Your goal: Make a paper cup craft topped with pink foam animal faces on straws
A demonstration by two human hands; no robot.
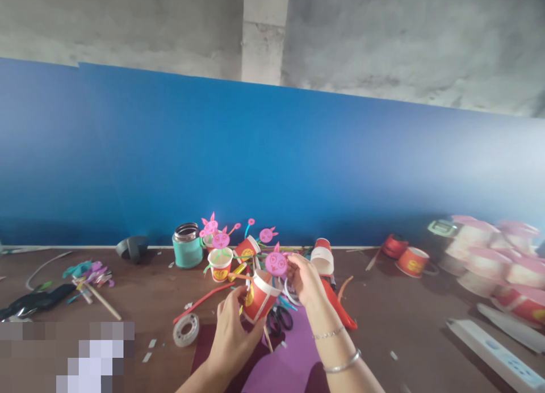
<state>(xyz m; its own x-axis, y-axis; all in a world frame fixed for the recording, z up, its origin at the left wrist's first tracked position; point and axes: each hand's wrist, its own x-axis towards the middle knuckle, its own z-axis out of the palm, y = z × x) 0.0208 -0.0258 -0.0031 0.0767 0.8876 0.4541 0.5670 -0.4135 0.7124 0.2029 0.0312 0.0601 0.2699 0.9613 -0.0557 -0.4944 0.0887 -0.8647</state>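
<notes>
- Partition [272, 166], blue, stands behind the table [145, 302].
- Purple sheet [281, 359] lies on the table, partly under the forearms.
- Blurred pile of red-and-white cups [502, 256] sits at the right; their contents cannot be told.
- White power strip [496, 347] lies nearer, pointing diagonally.
- Left hand [236, 325] is partly closed, thumb and fingers around the held cup.
- Right hand [304, 274] is nearly closed, fingertips pinched at the edge of a pink face.
- Turquoise flask [188, 248] stands upright, uncapped, its metal mouth up; its contents cannot be told.
- Held cup [258, 302], red with a white rim, is above the sheet; its long axis leans from lower left to upper right, mouth up and tipped rightward, something orange-brown showing inside.
- Standing cup [220, 265] has green stems at its rim, a pink face above.
- Tape roll [186, 330] lies left of the left hand.
- Pink face [276, 263] is just above the held cup's rim, printed side toward the camera, ears up.
</notes>
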